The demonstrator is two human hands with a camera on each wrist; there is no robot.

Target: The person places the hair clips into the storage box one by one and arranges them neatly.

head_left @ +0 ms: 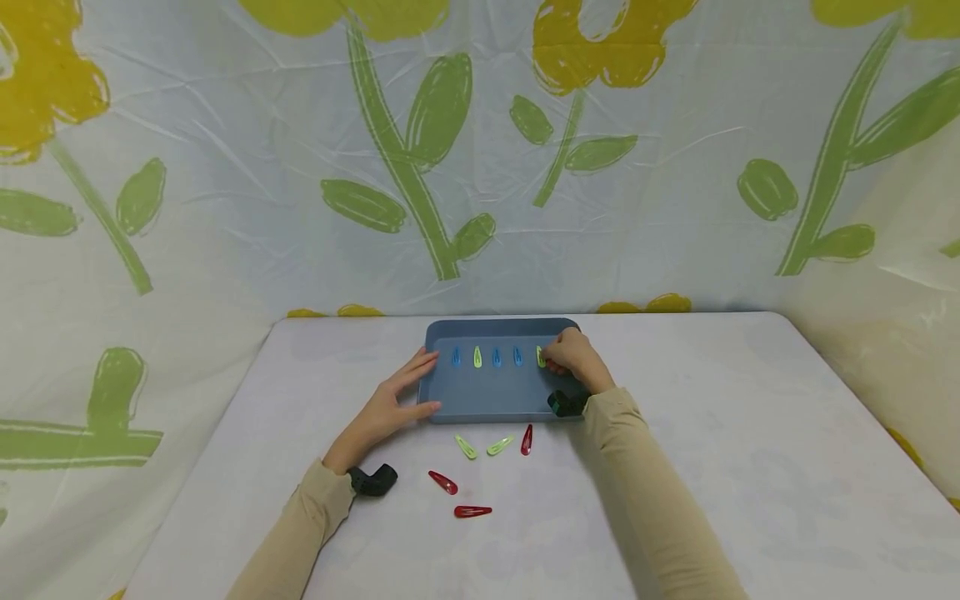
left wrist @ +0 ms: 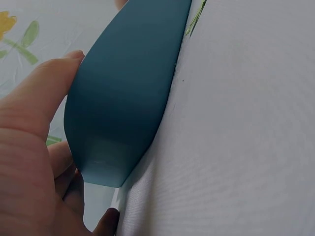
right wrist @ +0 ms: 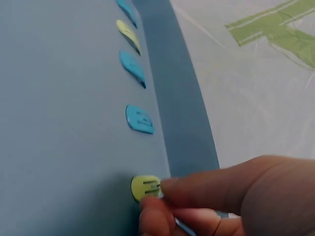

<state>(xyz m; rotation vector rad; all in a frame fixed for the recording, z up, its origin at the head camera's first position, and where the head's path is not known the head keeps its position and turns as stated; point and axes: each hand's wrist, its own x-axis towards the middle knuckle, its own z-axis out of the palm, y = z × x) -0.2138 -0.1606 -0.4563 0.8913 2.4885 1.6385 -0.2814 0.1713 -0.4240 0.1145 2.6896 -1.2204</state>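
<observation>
A row of snap hair clips runs along the far part of the blue-grey tray [head_left: 487, 400]: a blue clip [head_left: 456, 357], a yellow-green clip [head_left: 477, 357], two more blue clips [head_left: 497, 357], then a yellow-green hair clip [right wrist: 144, 188] at the right end. My right hand [head_left: 573, 357] pinches that last clip between thumb and fingertips against the tray floor. At the tray's left side, my left hand [head_left: 386, 410] touches the rim with fingers spread and fairly straight. In the left wrist view, the tray's outer wall [left wrist: 123, 93] hides part of those fingers.
In front of the tray, two yellow-green clips [head_left: 466, 447] and three red clips [head_left: 472, 512] lie scattered on the white table [head_left: 750, 467]. A flower-printed sheet [head_left: 262, 167] hangs behind the table. Dark wrist cameras [head_left: 375, 481] sit on both wrists.
</observation>
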